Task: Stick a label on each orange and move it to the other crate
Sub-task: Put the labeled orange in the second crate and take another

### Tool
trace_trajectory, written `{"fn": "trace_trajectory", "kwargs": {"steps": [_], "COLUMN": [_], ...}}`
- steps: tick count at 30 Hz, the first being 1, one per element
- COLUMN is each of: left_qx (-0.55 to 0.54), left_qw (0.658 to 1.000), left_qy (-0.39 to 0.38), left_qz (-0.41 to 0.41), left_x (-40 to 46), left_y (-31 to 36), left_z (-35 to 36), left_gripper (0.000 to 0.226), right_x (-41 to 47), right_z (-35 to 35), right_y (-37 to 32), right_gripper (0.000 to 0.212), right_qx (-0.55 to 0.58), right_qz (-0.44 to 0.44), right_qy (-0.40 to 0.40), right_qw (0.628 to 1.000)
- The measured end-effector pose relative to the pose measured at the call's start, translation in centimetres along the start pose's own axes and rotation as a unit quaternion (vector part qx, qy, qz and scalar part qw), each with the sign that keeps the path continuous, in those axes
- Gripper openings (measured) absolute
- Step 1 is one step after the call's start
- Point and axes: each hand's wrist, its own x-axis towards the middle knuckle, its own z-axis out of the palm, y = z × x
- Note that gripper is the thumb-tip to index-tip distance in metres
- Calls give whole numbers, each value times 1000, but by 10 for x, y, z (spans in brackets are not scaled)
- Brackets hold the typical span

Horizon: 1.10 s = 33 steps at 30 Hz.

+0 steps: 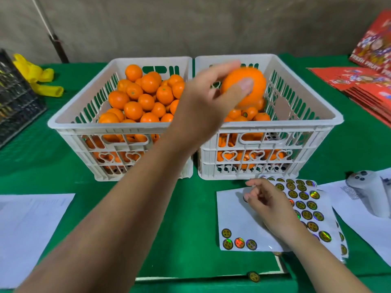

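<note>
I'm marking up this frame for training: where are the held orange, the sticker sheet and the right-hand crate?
held orange [247,81], head view, on its front peel
sticker sheet [234,218], head view, on its bare white backing
right-hand crate [273,125], head view, on its near rim

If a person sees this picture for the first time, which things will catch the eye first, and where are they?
First, the left hand holding one orange in the air above the right crate, in the middle of the view. Next, the left crate beside it, heaped with oranges. Last, the shiny round labels on the sticker sheet at the lower right, where the right hand rests.
</note>
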Motion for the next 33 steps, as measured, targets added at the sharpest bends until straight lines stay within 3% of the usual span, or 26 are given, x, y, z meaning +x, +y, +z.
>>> {"fn": "trace_trajectory", "kwargs": {"steps": [2,5,10,14,16,18,20,23,27,28,31,33], "left_qx": [54,193,349,392,444,513,553,507,535,536,582,557], "left_qw": [998,974,929,907,864,786,728,748,736,738,690,704], "left_qy": [-16,-107,-114,-107,-156,-212,-211,-125,-134,-140,-244,-282], "left_qz": [-25,-42,-51,-107,-181,-273,-346,-410,-393,-385,-354,-338], "left_x": [33,56,58,67,71,70,64,58,59,59,62,64], "left_y": [-2,-27,-73,-89,-94,-101,-110,-120,-121,-117,-119,-121], "left_z": [7,12,-33,-93,-114,-126,-133,-134,-130,-128,-127,-128], "left_gripper": [56,60,30,20,22,33,38,41,68,62,47,26], "right_x": [0,-2,-4,-3,-3,-2,1,3,3,4,4,3], "right_z": [0,-1,0,2,1,1,0,-1,0,0,0,-1], "right_y": [-1,-2,-10,-12,-9,-5,-1,2,3,3,1,2], "right_gripper": [26,24,16,14,16,21,25,25,27,27,27,28], "right_qx": [-11,-22,-37,-68,-79,-82,-72,-70,-69,-71,-71,-70], "right_qz": [5,9,-12,-24,-19,-14,-15,-21,-19,-22,-32,-30], "right_qy": [0,-1,3,-7,-2,-3,-6,-5,-10,-10,-10,-7], "right_qw": [1000,1000,999,997,997,997,997,997,997,997,997,997]}}
